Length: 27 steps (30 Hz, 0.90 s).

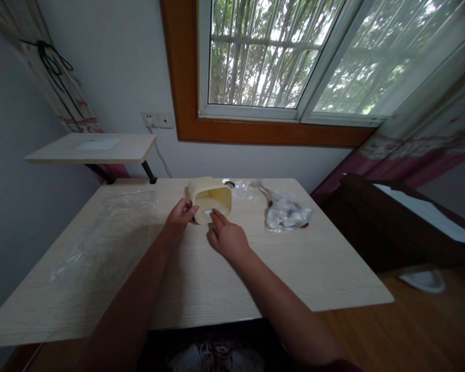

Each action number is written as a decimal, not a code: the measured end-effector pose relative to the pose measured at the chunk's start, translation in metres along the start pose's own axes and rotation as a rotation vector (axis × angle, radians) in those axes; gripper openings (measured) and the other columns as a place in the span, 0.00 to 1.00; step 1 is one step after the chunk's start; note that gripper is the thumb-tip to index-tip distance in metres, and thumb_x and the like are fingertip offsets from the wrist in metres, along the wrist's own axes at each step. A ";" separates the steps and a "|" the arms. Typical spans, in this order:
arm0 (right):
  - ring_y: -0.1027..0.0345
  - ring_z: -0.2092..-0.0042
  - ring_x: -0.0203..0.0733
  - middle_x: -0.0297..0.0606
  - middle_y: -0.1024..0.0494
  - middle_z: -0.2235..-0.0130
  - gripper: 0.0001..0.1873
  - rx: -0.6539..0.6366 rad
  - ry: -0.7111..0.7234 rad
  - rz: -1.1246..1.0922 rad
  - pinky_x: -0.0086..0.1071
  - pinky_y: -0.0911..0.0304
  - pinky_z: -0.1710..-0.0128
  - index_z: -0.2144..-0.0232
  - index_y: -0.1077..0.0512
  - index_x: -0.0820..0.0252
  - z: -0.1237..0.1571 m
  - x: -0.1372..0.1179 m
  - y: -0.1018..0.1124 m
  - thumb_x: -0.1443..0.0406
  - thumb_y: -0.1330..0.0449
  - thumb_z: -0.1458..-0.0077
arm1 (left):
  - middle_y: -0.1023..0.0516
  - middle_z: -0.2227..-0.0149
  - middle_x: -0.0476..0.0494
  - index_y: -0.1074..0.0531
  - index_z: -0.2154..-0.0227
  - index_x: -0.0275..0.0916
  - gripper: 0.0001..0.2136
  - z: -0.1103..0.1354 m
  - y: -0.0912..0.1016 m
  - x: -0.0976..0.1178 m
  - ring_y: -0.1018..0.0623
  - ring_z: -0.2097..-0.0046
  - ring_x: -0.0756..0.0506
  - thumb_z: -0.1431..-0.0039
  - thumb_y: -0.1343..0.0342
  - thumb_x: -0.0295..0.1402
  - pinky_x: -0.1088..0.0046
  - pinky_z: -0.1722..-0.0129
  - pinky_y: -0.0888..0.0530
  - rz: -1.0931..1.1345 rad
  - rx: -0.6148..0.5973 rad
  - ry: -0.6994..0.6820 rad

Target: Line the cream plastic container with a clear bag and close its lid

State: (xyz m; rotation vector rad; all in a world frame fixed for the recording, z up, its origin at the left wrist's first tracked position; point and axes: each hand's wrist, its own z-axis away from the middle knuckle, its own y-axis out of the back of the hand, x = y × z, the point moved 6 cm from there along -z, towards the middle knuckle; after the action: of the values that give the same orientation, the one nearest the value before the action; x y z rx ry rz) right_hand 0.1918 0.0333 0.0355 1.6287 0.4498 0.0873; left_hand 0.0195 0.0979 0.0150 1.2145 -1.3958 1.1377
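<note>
A small cream plastic bin [210, 199] lies on its side on the light wooden table [178, 279], its open mouth facing me. My left hand [180, 217] grips the bin's left rim, fingers curled on it. My right hand [227, 236] rests at the mouth of the bin with its fingers reaching in toward something small and white [208, 212] at the bin's lower edge. Whether those fingers pinch it is unclear.
A clear plastic bag with white and dark contents [285, 213] lies right of the bin. A sheet of clear plastic [108, 227] covers the table's left part. A small raised shelf [93, 147] stands at back left. A dark bed frame [391, 222] is at the right.
</note>
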 end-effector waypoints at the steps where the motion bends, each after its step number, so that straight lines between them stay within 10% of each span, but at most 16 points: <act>1: 0.24 0.46 0.48 0.42 0.45 0.27 0.33 0.000 0.039 -0.030 0.39 0.27 0.50 0.30 0.43 0.57 0.001 -0.005 0.000 0.60 0.50 0.37 | 0.28 0.73 0.54 0.38 0.68 0.40 0.22 0.000 -0.001 0.001 0.25 0.73 0.51 0.47 0.35 0.50 0.73 0.71 0.22 0.009 0.000 -0.001; 18: 0.23 0.50 0.48 0.44 0.40 0.29 0.30 0.102 -0.028 0.095 0.38 0.26 0.53 0.33 0.39 0.59 -0.003 0.012 0.013 0.64 0.50 0.37 | 0.27 0.71 0.52 0.36 0.66 0.39 0.23 0.001 0.003 0.017 0.23 0.73 0.50 0.49 0.34 0.51 0.72 0.74 0.21 0.059 0.103 0.009; 27: 0.24 0.47 0.45 0.41 0.37 0.30 0.31 0.086 0.182 -0.043 0.36 0.27 0.50 0.32 0.40 0.57 0.002 -0.016 0.007 0.64 0.50 0.36 | 0.28 0.72 0.53 0.36 0.67 0.39 0.22 0.004 -0.003 0.017 0.25 0.74 0.52 0.47 0.35 0.51 0.75 0.73 0.23 0.048 0.074 0.014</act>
State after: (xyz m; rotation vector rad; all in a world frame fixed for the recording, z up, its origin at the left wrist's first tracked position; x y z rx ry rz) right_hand 0.1794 0.0255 0.0453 1.7018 0.6348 0.1874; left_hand 0.0211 0.0919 0.0311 1.2285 -1.3899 1.2386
